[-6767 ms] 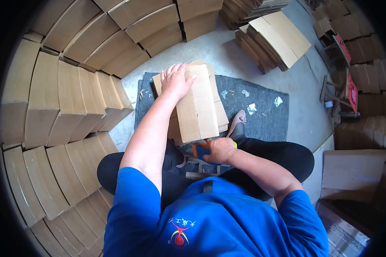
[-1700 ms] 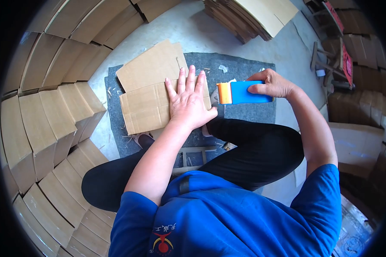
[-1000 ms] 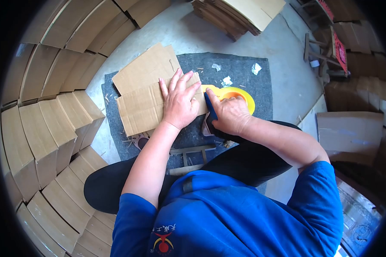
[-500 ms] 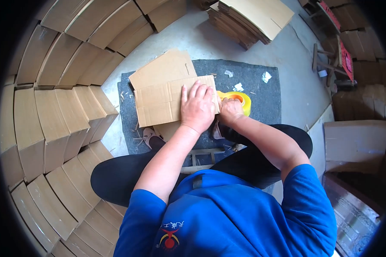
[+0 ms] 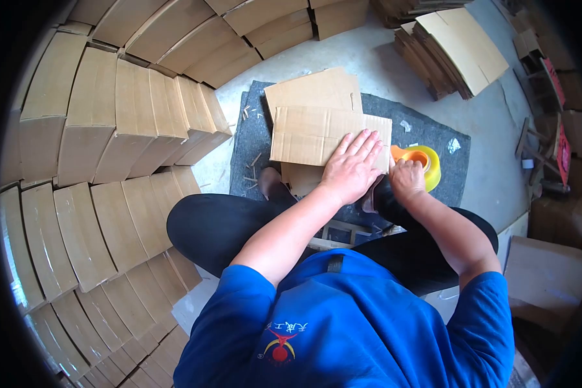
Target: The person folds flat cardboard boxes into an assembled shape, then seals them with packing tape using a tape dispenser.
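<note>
A flat-looking cardboard box (image 5: 304, 139) lies across my feet, its right end under my left hand (image 5: 354, 169). That hand is laid flat on the cardboard, fingers stretched toward the far right corner. At the box's right edge my right hand (image 5: 407, 181) is closed around an orange tape dispenser (image 5: 401, 152). The dispenser carries a wide roll of yellowish clear tape (image 5: 434, 169), with part of it hidden behind the hand. Another piece of cardboard (image 5: 317, 89) sticks out beyond the box on the far side.
A dark grey mat (image 5: 456, 165) with scraps on it spreads under the work. Stacked cartons (image 5: 90, 142) wall off the left and far left. A pile of flat cardboard (image 5: 462, 52) stands at the far right; red-topped stools (image 5: 560, 152) are at the right.
The view has swung left, so everything sits further right in the picture. My left hand stays flat on the box and my right hand still grips the dispenser at its edge.
</note>
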Tool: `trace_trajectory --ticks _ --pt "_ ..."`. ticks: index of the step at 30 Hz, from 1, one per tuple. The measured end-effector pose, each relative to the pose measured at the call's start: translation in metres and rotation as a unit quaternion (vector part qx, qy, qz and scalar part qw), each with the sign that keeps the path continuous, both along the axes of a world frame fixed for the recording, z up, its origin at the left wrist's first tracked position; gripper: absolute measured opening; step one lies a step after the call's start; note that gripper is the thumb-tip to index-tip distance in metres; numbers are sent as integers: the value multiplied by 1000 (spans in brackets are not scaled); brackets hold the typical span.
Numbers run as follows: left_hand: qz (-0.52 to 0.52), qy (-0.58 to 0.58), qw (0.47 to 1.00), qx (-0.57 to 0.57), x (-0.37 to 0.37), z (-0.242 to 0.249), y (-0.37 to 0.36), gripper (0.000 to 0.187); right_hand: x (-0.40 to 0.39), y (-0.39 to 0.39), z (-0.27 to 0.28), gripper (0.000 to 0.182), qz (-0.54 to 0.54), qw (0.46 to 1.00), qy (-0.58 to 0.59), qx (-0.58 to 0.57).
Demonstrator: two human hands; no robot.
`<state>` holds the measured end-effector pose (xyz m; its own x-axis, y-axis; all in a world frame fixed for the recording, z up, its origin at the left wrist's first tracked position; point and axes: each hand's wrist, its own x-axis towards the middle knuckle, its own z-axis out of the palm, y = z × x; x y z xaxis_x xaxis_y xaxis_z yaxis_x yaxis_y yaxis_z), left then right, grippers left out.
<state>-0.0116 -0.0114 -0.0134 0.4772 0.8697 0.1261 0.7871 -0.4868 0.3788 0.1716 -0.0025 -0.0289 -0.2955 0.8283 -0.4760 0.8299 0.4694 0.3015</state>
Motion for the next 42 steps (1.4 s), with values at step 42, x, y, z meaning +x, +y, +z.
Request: trace_trajectory --ticks 42 --pt "399 -585 634 -311 -141 -30 -13 89 180 10 -158 57 -338 713 605 -106"
